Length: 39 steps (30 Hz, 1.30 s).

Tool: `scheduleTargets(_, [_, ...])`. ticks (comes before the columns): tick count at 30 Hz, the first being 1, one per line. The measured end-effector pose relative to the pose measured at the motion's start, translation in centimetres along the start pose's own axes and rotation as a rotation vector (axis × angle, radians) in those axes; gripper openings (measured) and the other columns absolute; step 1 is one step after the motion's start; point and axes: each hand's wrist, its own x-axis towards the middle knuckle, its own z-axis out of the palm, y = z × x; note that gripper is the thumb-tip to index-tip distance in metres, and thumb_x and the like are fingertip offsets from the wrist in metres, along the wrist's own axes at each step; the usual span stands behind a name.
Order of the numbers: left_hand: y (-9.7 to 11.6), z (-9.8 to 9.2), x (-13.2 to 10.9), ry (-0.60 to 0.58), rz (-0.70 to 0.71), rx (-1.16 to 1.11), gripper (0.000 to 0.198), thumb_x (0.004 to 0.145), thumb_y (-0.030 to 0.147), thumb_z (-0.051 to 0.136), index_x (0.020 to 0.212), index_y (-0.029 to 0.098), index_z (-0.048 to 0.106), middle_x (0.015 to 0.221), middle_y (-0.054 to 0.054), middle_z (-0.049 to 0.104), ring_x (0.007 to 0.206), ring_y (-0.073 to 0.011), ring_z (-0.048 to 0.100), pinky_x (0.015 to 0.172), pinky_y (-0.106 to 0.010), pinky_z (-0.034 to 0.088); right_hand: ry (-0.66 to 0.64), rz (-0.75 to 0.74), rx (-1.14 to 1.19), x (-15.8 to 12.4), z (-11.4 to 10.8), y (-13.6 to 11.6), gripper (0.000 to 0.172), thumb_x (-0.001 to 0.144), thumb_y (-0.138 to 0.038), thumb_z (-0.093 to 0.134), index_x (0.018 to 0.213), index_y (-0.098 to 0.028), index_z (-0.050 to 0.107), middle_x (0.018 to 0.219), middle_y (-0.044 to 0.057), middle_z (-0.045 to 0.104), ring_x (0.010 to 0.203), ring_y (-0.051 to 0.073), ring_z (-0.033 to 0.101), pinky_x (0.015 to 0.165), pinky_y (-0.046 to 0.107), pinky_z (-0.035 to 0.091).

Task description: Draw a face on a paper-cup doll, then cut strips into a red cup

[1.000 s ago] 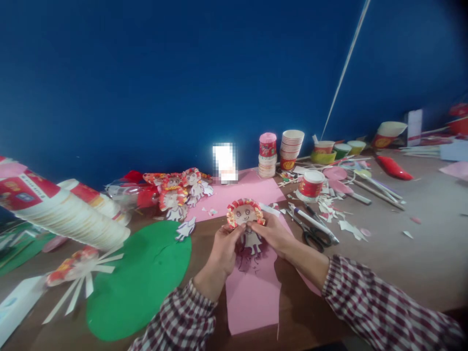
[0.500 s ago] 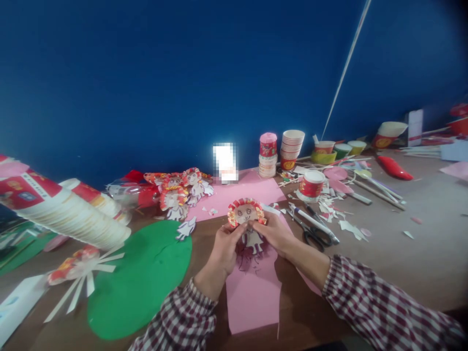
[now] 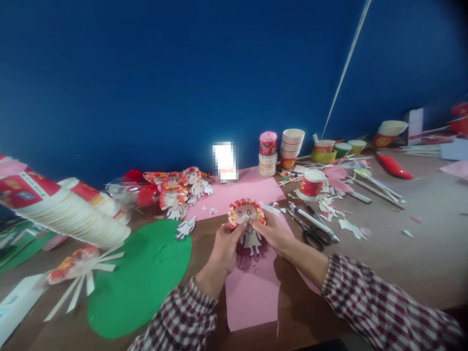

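A paper doll (image 3: pixel 245 210) with a drawn face, a red and yellow folded rim for hair and a white dress-shaped body is held upright in front of me. My left hand (image 3: pixel 227 242) pinches it at the lower left of the head, thumb on the front. From the other side my right hand (image 3: pixel 275 233) grips it the same way, the two thumbs meeting near the chin. Fingers behind the doll are hidden. Beneath it lies a pink paper sheet (image 3: pixel 252 302) with dark pen marks.
Left are a green paper piece (image 3: pixel 142 278), tilted stacked paper cups (image 3: pixel 80 214) and a cut-out dress (image 3: pixel 185 227). Similar paper dolls (image 3: pixel 173 195) lie farther back. Scissors (image 3: pixel 312 234), a white pen (image 3: pixel 310 219), paper scraps (image 3: pixel 351 228) and a red cup (image 3: pixel 311 184) are to the right.
The doll has shifted very slightly, its lower body a touch lower in view. Both hands keep their hold, and the things around them stay in place.
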Motion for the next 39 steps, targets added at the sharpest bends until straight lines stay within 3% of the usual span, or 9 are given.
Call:
scheduleTargets(6, [-0.19,-0.15,0.15,-0.017,0.021,-0.015,0.031,0.059,0.028,0.080,0.082,0.010,0.069,0.066,-0.005,0.070,0.055,-0.0140,0.062,0.058,-0.025,0.050,-0.046,0.017,0.073,0.01,0.00,0.20,0.015,0.070,-0.022,0.052,0.082,-0.020,0.060,0.070,-0.001,0.064,0.063,0.015,0.059,0.060,0.025,0.049])
scheduleTargets(18, [-0.47,-0.29,0.12,-0.028,0.048,0.016,0.035,0.060,0.031,0.079,0.087,0.010,0.069,0.073,-0.008,0.071,0.062,-0.0175,0.065,0.063,-0.028,0.051,-0.025,0.023,0.111,0.02,0.07,0.53,0.012,0.073,-0.030,0.057,0.081,-0.021,0.059,0.072,0.001,0.065,0.067,0.018,0.061,0.063,0.028,0.050])
scheduleTargets(26, [-0.30,-0.04,-0.15,-0.006,0.050,0.037,0.037,0.059,0.031,0.080,0.086,0.009,0.068,0.075,-0.008,0.071,0.063,-0.0165,0.065,0.060,-0.026,0.051,-0.012,0.030,0.109,-0.02,0.10,0.25,0.011,0.072,-0.030,0.058,0.078,-0.020,0.059,0.067,0.000,0.063,0.064,0.017,0.058,0.060,0.027,0.047])
scheduleTargets(32, [-0.19,-0.07,-0.06,0.090,0.003,0.051,0.044,0.058,0.036,0.080,0.091,0.012,0.065,0.066,-0.003,0.068,0.047,-0.0140,0.059,0.042,-0.024,0.046,-0.025,0.033,0.076,-0.12,0.15,0.01,0.009,0.069,-0.025,0.055,0.076,-0.020,0.057,0.058,-0.004,0.053,0.051,0.011,0.046,0.048,0.022,0.038])
scheduleTargets(39, [-0.04,0.15,-0.29,0.061,0.001,0.028,0.043,0.056,0.035,0.081,0.089,0.013,0.065,0.068,-0.003,0.068,0.051,-0.0139,0.061,0.047,-0.024,0.048,-0.021,0.036,0.086,-0.01,0.14,0.34,0.012,0.068,-0.021,0.051,0.078,-0.021,0.057,0.061,-0.003,0.056,0.052,0.012,0.049,0.049,0.022,0.041])
